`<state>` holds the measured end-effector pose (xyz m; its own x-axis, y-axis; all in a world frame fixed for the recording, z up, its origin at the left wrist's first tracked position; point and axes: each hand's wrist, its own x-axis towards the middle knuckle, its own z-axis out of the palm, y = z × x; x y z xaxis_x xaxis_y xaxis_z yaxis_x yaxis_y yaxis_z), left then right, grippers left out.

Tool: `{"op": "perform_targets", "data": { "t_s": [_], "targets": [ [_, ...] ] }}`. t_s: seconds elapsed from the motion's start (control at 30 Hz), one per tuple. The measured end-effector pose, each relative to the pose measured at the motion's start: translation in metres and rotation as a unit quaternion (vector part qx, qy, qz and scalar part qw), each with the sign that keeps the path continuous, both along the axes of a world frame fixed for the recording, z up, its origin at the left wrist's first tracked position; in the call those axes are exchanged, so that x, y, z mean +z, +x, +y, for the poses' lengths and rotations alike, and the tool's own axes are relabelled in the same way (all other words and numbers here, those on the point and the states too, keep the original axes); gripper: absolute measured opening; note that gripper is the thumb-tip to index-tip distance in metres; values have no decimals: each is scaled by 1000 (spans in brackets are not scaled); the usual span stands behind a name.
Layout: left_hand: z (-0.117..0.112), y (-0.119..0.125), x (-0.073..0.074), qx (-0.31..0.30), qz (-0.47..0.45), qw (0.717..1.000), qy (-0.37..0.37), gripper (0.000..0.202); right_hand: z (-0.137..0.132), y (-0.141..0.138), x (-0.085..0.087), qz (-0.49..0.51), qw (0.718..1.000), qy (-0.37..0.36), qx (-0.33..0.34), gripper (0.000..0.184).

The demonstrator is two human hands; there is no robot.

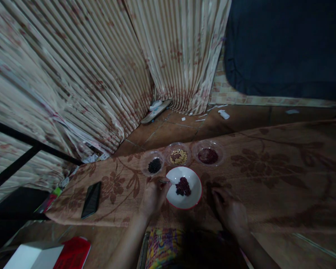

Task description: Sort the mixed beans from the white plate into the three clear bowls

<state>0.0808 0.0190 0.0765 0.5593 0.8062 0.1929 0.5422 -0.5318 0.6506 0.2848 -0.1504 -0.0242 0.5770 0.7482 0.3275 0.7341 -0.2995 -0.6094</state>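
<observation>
A white bowl with a red rim [189, 200] sits on a brown flowered cloth [268, 175] and holds a heap of dark red beans [183, 186]. My left hand [153, 196] is closed on a thin metal tool [165, 182] whose tip reaches over the bowl's left rim. My right hand [229, 209] rests flat on the cloth to the right of the bowl, fingers stretched out. Behind the bowl stand three clear cups: one with black beans [154, 165], one with pale yellow beans [178, 157], one with dark red beans [208, 155].
A black phone [91, 199] lies on the cloth at the left. Striped curtains [100, 74] hang behind, with a sandal [156, 110] on the tiled floor. A white box [33, 256] and a red object [74, 253] lie at the lower left.
</observation>
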Motion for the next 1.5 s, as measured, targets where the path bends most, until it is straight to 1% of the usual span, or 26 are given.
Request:
{"op": "perform_targets", "data": {
  "t_s": [0.1, 0.3, 0.57, 0.8, 1.0, 1.13, 1.3, 1.5],
  "targets": [
    [-3, 1, -1, 16, -6, 1000, 1, 10, 0, 0, 1, -7, 1000, -1, -1, 30],
    [-9, 4, 1, 48, 34, 998, 13, 10, 1, 0, 2, -1, 1000, 4, 2, 30],
    [-14, 3, -6, 43, 89, 994, 48, 13, 0, 1, 1, 1, 1000, 7, 6, 30],
    [-18, 6, -5, 46, 97, 991, 77, 13, 0, 1, 1, 7, 1000, 5, 12, 28],
    [-21, 8, -1, 46, 107, 991, 69, 12, 0, 1, -1, 7, 1000, 1, 9, 27],
    [-22, 8, -2, 55, 104, 991, 71, 11, 0, 1, -1, 6, 1000, -1, 10, 28],
    [-21, 8, -4, 50, 100, 991, 74, 11, 0, 1, 0, 5, 1000, 6, 9, 28],
    [-21, 10, -2, 56, 106, 990, 72, 11, 0, 1, 0, 10, 1000, 5, 9, 28]
  ]
}}
